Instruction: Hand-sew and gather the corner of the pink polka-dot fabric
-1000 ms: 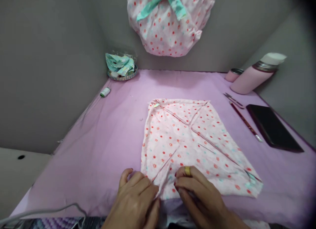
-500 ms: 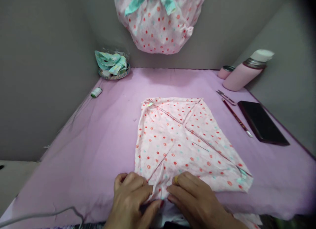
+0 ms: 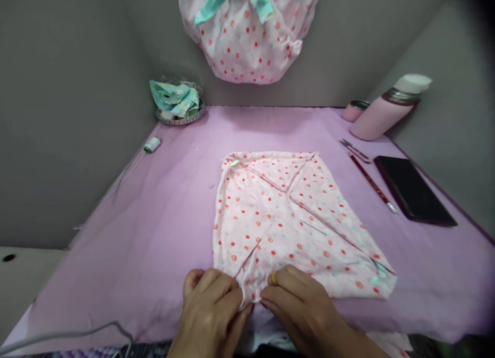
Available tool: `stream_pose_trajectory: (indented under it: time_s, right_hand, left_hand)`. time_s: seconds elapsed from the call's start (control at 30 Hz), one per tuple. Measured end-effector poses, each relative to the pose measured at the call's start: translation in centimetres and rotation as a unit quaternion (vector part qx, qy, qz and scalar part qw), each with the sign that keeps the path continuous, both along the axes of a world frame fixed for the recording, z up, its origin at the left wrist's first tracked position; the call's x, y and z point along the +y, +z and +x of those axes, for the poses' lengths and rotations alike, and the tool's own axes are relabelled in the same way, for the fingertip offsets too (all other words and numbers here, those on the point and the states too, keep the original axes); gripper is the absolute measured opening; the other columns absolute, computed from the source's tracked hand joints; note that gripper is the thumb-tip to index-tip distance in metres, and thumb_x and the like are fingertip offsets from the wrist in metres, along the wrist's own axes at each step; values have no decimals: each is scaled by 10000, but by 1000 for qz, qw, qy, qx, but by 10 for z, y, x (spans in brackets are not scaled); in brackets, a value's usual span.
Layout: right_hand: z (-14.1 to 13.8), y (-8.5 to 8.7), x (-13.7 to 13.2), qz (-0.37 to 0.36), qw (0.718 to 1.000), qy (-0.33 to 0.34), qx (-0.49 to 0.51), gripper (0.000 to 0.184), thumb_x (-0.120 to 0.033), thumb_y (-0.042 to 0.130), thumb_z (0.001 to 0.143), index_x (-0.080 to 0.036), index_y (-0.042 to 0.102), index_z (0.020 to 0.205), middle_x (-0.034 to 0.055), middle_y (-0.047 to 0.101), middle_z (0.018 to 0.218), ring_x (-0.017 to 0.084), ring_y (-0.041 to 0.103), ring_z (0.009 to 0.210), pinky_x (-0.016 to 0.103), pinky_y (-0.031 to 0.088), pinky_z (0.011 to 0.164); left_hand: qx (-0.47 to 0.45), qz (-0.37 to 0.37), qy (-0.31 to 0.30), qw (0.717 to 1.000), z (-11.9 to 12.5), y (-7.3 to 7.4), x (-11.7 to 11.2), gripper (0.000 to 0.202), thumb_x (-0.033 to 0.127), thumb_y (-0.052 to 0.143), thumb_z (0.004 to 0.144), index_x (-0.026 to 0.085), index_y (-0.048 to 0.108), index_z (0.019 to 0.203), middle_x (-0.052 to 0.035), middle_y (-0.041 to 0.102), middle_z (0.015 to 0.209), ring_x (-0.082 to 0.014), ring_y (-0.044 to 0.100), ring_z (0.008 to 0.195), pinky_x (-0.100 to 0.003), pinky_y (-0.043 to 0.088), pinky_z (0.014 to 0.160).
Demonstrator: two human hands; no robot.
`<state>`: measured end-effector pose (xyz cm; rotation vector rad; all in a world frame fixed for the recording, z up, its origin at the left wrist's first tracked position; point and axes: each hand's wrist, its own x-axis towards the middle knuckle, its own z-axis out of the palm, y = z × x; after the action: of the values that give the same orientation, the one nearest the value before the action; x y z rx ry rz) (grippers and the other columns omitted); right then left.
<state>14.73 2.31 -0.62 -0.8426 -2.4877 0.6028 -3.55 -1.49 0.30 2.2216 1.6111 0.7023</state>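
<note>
A folded pink floral cloth (image 3: 263, 214) lies on the purple-covered table, its flaps meeting in diagonal seams. Bits of green fabric show at its far left and near right corners. At its near edge, my left hand (image 3: 212, 306) is closed, pinching the fabric between thumb and fingers. Just to the right, my right hand (image 3: 301, 306), with a yellow ring, pinches the same edge. A small gathered fold stands up between the two hands. The fingertips are partly hidden under the cloth.
On the right lie a pencil (image 3: 373, 184), thread snips (image 3: 355, 151) and a dark flat case (image 3: 415, 190), with a pink flask (image 3: 382, 116) behind. A basket (image 3: 180, 121) with green fabric, a thread spool (image 3: 152, 145) and a grey cable (image 3: 77, 332) are left. A pink garment (image 3: 247, 44) hangs at the back.
My left thumb has drawn in closer beneath the fingers, and the fold at the cloth's near edge is gathered tighter. The cloth otherwise stays in place.
</note>
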Motion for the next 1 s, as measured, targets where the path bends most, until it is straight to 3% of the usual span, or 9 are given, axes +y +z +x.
stream_pose_trajectory:
  time_s: [0.2, 0.27, 0.43, 0.7, 0.83, 1.0]
  right_hand:
    - [-4, 2, 2, 34, 998, 50, 23, 327, -202, 252, 938, -149, 516, 1125, 53, 578, 776, 157, 452, 676, 270, 353, 591]
    - [-7, -2, 3, 49, 997, 53, 27, 314, -182, 258, 931, -155, 530, 1085, 47, 566, 753, 152, 440, 658, 264, 334, 570]
    - [-10, -13, 2, 66, 997, 21, 33, 315, -167, 283, 919, -176, 558, 767, 25, 517, 661, 140, 397, 598, 263, 261, 532]
    - [-5, -8, 1, 56, 998, 23, 36, 351, -132, 266, 908, -169, 575, 745, 37, 523, 671, 139, 414, 620, 255, 286, 542]
    - [-4, -2, -1, 29, 999, 18, -1, 348, -131, 281, 905, -175, 584, 740, 43, 537, 690, 147, 439, 653, 253, 320, 568]
    - [-3, -3, -1, 25, 999, 21, 20, 271, -131, 341, 887, -180, 604, 846, 45, 552, 702, 151, 468, 660, 250, 362, 584]
  left_hand:
    - [49, 33, -9, 998, 8, 1, -1, 134, 91, 505, 736, 179, 556, 649, 13, 599, 608, -157, 511, 612, -325, 277, 696]
    - [66, 42, -21, 997, 7, 2, -4, 171, 92, 468, 776, 197, 569, 687, 25, 617, 628, -153, 522, 619, -337, 266, 740]
    - [94, 44, -56, 993, -3, 14, -5, 55, 182, 576, 760, 232, 594, 775, 68, 679, 712, -140, 568, 632, -316, 258, 751]
    - [37, -47, -45, 997, -8, 16, -3, 167, 100, 493, 779, 216, 599, 724, 42, 655, 650, -144, 555, 588, -279, 308, 592]
    - [41, -33, -38, 998, -8, 14, -1, 137, 129, 570, 745, 253, 626, 754, 43, 647, 669, -137, 555, 586, -276, 295, 576]
    - [95, -24, -46, 994, -8, 14, 0, 101, 165, 602, 750, 261, 628, 737, 53, 639, 650, -135, 562, 580, -292, 285, 606]
